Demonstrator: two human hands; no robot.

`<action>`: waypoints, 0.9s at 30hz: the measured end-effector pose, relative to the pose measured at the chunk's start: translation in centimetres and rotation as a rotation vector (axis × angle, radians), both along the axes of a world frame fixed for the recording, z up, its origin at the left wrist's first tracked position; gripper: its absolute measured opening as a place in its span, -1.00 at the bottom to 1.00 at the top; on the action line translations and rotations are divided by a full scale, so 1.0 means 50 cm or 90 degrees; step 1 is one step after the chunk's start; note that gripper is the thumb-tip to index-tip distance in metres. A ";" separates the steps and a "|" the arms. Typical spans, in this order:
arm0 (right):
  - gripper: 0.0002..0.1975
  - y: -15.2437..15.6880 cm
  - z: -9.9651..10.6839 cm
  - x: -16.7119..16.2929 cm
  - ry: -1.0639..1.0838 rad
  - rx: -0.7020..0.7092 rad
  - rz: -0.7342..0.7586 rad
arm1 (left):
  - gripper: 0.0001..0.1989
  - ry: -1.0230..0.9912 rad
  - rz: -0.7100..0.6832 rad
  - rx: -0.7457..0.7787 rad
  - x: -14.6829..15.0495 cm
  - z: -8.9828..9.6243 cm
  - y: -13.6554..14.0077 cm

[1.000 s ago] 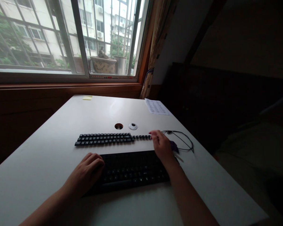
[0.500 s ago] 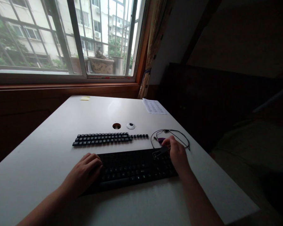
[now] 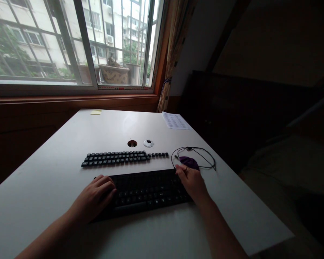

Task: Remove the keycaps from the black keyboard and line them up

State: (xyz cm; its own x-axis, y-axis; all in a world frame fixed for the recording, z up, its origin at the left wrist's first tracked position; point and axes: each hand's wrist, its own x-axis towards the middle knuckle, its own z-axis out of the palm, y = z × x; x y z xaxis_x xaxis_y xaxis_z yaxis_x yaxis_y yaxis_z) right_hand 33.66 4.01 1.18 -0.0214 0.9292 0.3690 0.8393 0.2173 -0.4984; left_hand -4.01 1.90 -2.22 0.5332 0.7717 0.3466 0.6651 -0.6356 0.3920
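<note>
A black keyboard (image 3: 140,192) lies on the white table, its upper rows dark and apparently without keycaps, with lettered keys in the lower rows. My left hand (image 3: 97,192) is curled over its left end and grips it. Above the keyboard's right part, my right hand (image 3: 191,180) is closed in a pinch; the wire keycap puller it holds is mostly hidden by the fingers now. Behind the keyboard, loose black keycaps (image 3: 116,158) stand in neat rows, with a short single row of small keycaps (image 3: 158,155) to their right.
A purple cloth item (image 3: 189,162) lies just behind my right hand, within a looped black cable (image 3: 210,153). Farther back are a round cable hole (image 3: 132,144), its white cover (image 3: 148,143), a printed sheet (image 3: 176,121) and yellow sticky notes (image 3: 96,112).
My right hand has moved left and turned over the keyboard, hiding the keycap puller and uncovering the purple item. My left hand keeps its hold on the keyboard.
</note>
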 end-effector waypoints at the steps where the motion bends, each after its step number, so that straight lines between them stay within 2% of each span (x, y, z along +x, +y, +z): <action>1: -0.51 0.002 -0.004 0.003 0.013 -0.016 -0.003 | -0.87 -0.001 0.001 0.000 0.000 0.001 0.000; 6: -0.46 0.019 -0.029 0.038 0.237 -0.124 -0.067 | -0.87 0.000 0.000 0.005 0.000 -0.003 0.001; 9: -0.45 0.027 -0.038 0.055 0.315 -0.148 -0.095 | -0.87 0.006 -0.004 0.012 -0.002 -0.007 0.002; 18: -0.47 0.016 -0.030 0.043 0.241 -0.072 -0.081 | -0.88 0.003 0.001 -0.005 0.001 0.000 -0.002; 27: -0.51 0.007 -0.022 0.039 0.234 -0.028 -0.070 | -0.88 0.008 -0.006 -0.001 0.000 -0.001 -0.001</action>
